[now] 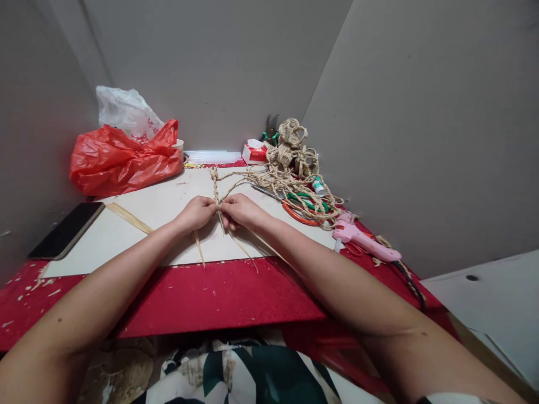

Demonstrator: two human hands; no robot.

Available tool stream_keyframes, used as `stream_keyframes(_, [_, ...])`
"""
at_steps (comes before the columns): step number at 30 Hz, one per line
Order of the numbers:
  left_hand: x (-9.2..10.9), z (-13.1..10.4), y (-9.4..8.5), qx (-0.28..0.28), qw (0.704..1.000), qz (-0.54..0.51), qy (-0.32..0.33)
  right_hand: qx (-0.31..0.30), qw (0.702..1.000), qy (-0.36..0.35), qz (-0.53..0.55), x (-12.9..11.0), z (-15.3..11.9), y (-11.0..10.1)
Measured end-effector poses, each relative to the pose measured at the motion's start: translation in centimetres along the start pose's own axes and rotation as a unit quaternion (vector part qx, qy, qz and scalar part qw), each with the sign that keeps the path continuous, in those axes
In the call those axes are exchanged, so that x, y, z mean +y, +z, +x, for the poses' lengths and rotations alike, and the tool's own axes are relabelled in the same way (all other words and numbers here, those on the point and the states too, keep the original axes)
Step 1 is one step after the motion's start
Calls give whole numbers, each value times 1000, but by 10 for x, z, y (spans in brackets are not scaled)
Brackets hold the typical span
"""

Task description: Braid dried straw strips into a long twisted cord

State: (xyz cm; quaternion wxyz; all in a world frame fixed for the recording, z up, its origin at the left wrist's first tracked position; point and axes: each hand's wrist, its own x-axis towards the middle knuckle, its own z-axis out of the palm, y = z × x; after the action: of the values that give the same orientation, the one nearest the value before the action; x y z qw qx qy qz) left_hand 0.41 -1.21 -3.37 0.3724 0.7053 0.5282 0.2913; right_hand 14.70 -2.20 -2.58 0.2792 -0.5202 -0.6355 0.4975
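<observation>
Over the pale board, my left hand [197, 214] and my right hand [240, 210] meet at the lower end of a short braid of straw-coloured fibre [215, 188]. Both hands have their fingers pinched closed on it, side by side. Loose strands [242, 247] fan out below the fingers towards the board's front edge. From near the braid's top, a twisted straw cord [240, 175] runs right to a tangled pile of the same cord [290, 168]. A flat straw strip [128, 217] lies left of my left hand. The fingertips partly hide the grip point.
At the back left sit a red plastic bag [122, 163] and a white bag [124, 109]. A black phone [67, 230] lies left. To the right are orange-handled scissors [301, 216], a pink glue gun [366, 238] and a small tissue pack [254, 152]. Grey walls stand close behind.
</observation>
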Motion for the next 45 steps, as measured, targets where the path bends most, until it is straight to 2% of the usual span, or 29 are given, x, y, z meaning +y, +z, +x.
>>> stream_keyframes(6, [-8,3,4,-27,993,-111,-44,22,998,14,62,6,3,8])
stream_keyframes(16, [0,-2,1,-48,977,-180,-105,51,993,8,102,8,0,13])
stream_keyframes(19, [-1,-1,1,-57,977,-181,-102,62,997,-13,44,13,2,13])
stream_keyframes(21, [-1,-2,2,-53,977,-178,-101,89,994,-44,-43,15,1,14])
stream_keyframes(25, [0,-3,6,-38,980,-170,-101,147,951,-95,-253,11,-4,13])
stream_keyframes(29, [2,-5,7,-25,981,-164,-100,160,914,-91,-362,6,-9,15])
stream_keyframes(34, [4,-6,7,-14,980,-168,-101,149,892,-87,-418,7,-10,18])
stream_keyframes(45, [-1,-5,12,34,982,-167,-79,136,890,-98,-424,6,-13,20])
